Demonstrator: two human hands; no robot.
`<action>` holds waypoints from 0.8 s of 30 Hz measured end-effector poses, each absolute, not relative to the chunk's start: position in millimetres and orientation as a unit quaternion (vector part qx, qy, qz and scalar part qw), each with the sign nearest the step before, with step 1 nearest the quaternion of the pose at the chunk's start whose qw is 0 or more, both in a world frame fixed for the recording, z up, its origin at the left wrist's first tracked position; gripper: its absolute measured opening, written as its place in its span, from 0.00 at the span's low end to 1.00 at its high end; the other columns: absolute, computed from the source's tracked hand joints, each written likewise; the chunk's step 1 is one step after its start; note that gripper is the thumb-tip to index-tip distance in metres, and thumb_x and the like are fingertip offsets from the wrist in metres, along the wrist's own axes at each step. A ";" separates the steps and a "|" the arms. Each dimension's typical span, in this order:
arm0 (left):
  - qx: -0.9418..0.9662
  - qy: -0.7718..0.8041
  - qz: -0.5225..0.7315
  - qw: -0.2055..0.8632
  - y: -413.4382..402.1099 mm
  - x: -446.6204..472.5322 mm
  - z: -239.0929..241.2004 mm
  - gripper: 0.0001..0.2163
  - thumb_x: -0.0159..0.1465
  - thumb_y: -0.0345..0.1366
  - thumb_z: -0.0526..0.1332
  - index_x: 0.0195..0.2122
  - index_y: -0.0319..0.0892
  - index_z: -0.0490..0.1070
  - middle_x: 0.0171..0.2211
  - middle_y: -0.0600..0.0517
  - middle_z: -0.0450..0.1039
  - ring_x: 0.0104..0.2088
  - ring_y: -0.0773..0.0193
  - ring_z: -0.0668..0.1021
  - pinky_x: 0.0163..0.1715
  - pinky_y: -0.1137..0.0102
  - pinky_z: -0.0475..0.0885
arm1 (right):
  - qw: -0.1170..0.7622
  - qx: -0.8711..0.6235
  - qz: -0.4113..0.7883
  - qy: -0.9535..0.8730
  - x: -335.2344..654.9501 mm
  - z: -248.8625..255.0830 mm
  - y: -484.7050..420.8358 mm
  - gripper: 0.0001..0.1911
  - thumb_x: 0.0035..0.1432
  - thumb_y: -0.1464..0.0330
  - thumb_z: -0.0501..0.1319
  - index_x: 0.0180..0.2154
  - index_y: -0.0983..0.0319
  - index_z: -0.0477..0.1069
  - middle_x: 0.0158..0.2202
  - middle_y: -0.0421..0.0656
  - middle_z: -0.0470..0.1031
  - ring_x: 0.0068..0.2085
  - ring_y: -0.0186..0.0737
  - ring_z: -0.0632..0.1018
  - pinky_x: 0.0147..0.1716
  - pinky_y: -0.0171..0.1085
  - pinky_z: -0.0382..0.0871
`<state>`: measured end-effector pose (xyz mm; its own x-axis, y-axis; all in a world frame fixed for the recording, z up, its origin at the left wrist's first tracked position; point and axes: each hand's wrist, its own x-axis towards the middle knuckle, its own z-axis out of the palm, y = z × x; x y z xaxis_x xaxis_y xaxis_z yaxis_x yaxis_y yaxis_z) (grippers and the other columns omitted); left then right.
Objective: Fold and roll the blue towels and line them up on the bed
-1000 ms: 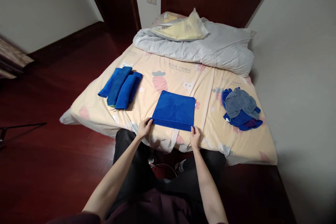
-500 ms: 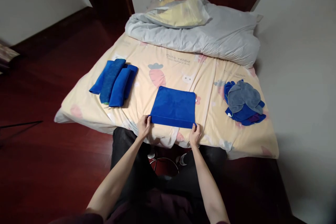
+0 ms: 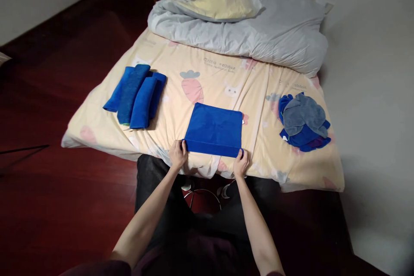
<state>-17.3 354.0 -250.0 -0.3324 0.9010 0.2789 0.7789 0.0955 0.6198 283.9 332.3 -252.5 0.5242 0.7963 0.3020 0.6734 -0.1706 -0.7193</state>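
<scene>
A blue towel [image 3: 214,128] lies flat on the bed in front of me, its near edge folded over in a narrow strip. My left hand [image 3: 177,154] is closed on the near left corner of that strip. At the near right corner, my right hand [image 3: 241,163] pinches the same folded edge. A small white tag shows on the towel's right side. To the left lie several rolled blue towels [image 3: 142,102], stacked against each other. On the right sits a loose heap of crumpled cloths, with a grey cloth [image 3: 304,114] over blue ones [image 3: 299,140].
The bed [image 3: 181,58] has a cream cover printed with carrots and rabbits. A grey quilt [image 3: 284,30] is bunched at the far end, with a yellow pillow [image 3: 223,2] on it. A wall [image 3: 371,116] runs along the right; dark red floor [image 3: 64,194] lies left.
My view has tilted slightly downward and shifted. Both hands keep their hold on the towel's folded edge, and the towel lies nearly as before.
</scene>
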 end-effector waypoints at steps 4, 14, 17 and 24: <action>0.580 0.731 0.349 0.081 353.2 -17.1 -250.5 0.17 0.77 0.46 0.46 0.41 0.44 0.71 0.38 0.45 0.75 0.40 0.56 0.78 0.41 0.64 0.69 | 0.429 -0.761 0.069 -0.482 283.2 -251.9 334.5 0.29 0.73 0.50 0.49 0.46 0.65 0.78 0.43 0.58 0.83 0.42 0.53 0.83 0.44 0.44 0.74; 0.566 0.734 0.356 0.115 355.8 -20.2 -255.6 0.16 0.76 0.46 0.48 0.40 0.44 0.71 0.37 0.45 0.75 0.39 0.55 0.78 0.39 0.63 0.68 | 0.438 -0.753 0.061 -0.488 285.6 -255.9 335.6 0.27 0.73 0.51 0.51 0.46 0.65 0.79 0.42 0.57 0.83 0.41 0.52 0.84 0.43 0.44 0.74; 0.570 0.733 0.354 0.115 357.4 -22.0 -255.4 0.17 0.76 0.47 0.48 0.41 0.44 0.72 0.37 0.45 0.76 0.39 0.54 0.79 0.39 0.63 0.69 | 0.443 -0.753 0.061 -0.483 286.1 -259.0 335.6 0.26 0.73 0.52 0.51 0.46 0.65 0.79 0.42 0.57 0.83 0.41 0.53 0.83 0.42 0.44 0.73; 0.589 0.723 0.327 0.155 362.3 -27.0 -246.9 0.19 0.76 0.48 0.47 0.42 0.44 0.74 0.40 0.44 0.79 0.40 0.52 0.80 0.39 0.63 0.70 | 0.437 -0.766 0.033 -0.471 282.0 -251.8 336.8 0.25 0.74 0.54 0.49 0.44 0.63 0.78 0.44 0.58 0.81 0.47 0.55 0.80 0.51 0.48 0.70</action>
<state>-27.0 362.3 -246.9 -0.2592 0.9521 0.1622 0.7497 0.0924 0.6553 282.0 336.8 -251.8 0.5548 0.7496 0.3611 0.6922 -0.1751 -0.7001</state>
